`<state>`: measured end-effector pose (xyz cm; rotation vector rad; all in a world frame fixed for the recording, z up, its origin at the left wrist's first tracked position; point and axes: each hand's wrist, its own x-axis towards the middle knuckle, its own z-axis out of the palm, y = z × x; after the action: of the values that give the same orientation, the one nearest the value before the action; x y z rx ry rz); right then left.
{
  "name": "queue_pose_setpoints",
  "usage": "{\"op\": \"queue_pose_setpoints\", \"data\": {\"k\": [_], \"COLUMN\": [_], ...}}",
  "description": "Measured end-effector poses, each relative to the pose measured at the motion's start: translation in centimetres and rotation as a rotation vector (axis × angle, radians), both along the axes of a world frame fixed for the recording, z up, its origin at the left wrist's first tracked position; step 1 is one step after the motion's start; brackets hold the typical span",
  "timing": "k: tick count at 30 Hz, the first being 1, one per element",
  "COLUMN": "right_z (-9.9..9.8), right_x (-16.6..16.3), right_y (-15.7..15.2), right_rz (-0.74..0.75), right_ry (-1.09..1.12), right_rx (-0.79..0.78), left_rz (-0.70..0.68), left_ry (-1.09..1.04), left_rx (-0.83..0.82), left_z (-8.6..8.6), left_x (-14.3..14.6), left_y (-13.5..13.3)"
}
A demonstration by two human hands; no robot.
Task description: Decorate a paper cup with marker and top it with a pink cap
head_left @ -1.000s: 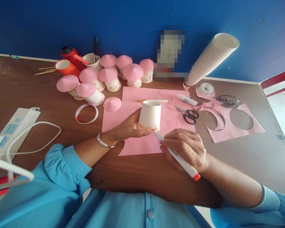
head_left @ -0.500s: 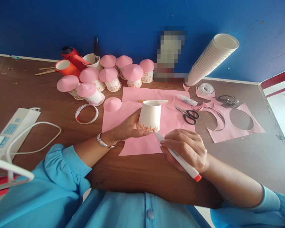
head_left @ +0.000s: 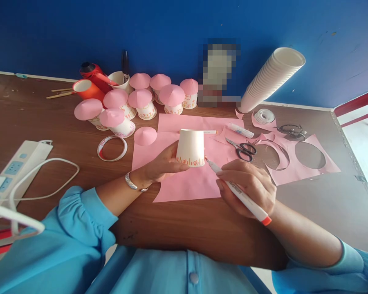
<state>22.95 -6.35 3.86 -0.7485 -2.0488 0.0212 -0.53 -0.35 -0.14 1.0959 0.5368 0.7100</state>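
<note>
My left hand is closed around the left side of a white paper cup, which is held upside down above pink paper. Red flowers and yellowish stalks run along the cup's lower rim. Between the fingers of my right hand is a white marker with an orange-red end. Its tip is close to the cup's lower right edge; I cannot tell whether it touches. Another marker lies behind the cup, partly hidden by it.
Cups with pink cone roofs stand at the back left, near a loose pink cone and a cut cup ring. Scissors, a glue stick and a tape roll lie right, before stacked cups. A power strip sits left.
The cup has shifted slightly left and turned, showing different flowers. My right hand and the marker have moved right, and the tip went from the rim's front to its right edge.
</note>
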Motion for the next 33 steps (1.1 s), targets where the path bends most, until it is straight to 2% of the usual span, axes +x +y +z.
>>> {"op": "queue_pose_setpoints", "data": {"k": [6, 14, 27, 33], "right_z": [0.1, 0.1, -0.2, -0.3], "right_x": [0.0, -0.1, -0.3, -0.3], "right_y": [0.1, -0.4, -0.2, -0.2], "right_rz": [0.021, 0.074, 0.092, 0.088], "right_ry": [0.018, 0.015, -0.027, -0.028], "right_rx": [-0.009, -0.047, -0.043, -0.026], "left_rz": [0.014, -0.006, 0.053, 0.012], "left_ry": [-0.062, 0.021, 0.161, 0.176], "left_rx": [-0.109, -0.042, 0.059, 0.073], "left_z": [0.1, 1.3, 0.1, 0.3], "left_x": [0.0, 0.1, 0.1, 0.1], "left_y": [0.1, -0.1, -0.1, 0.0]}}
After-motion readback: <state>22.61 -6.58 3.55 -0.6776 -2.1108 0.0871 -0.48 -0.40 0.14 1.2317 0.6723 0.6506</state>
